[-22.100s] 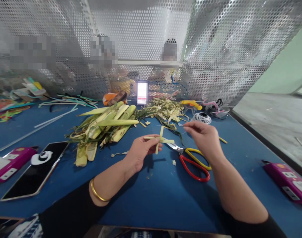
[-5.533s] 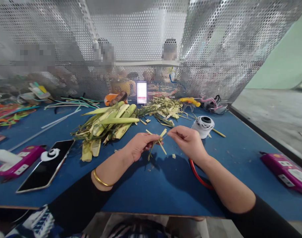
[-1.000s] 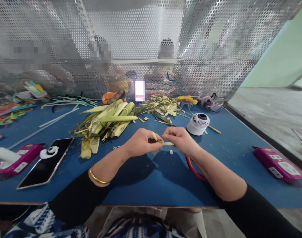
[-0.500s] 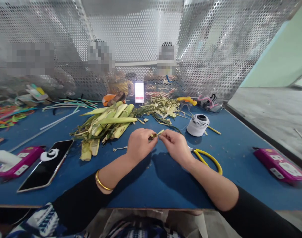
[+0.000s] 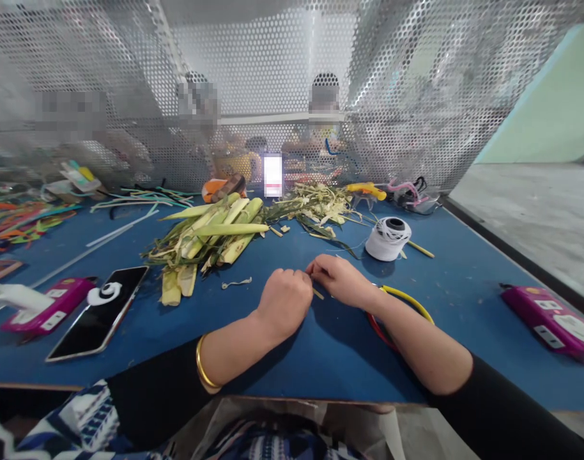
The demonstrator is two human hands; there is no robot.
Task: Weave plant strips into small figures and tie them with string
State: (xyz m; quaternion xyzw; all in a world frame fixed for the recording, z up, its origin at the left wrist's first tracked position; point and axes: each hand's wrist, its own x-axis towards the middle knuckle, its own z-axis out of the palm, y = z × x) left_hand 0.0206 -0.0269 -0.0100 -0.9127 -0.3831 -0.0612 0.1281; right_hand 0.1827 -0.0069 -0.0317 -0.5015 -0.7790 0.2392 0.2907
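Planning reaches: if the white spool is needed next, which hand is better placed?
Right, probably. The white spool stands beyond and to the right of the right hand; the left hand is farther off. A pale strip shows between the hands; which one grips it is unclear.

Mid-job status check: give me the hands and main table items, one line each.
Left hand: curled shut, fingertips hidden
Right hand: fingers pinched, grip unclear
Pale strip: mostly hidden at the hands
Scissors: partly covered, blades unseen, open or shut unclear
Thread spool: upright, thread wound on
Phone: lying flat, screen dark
Stalk pile: heaped loosely
Right power strip: lying flat
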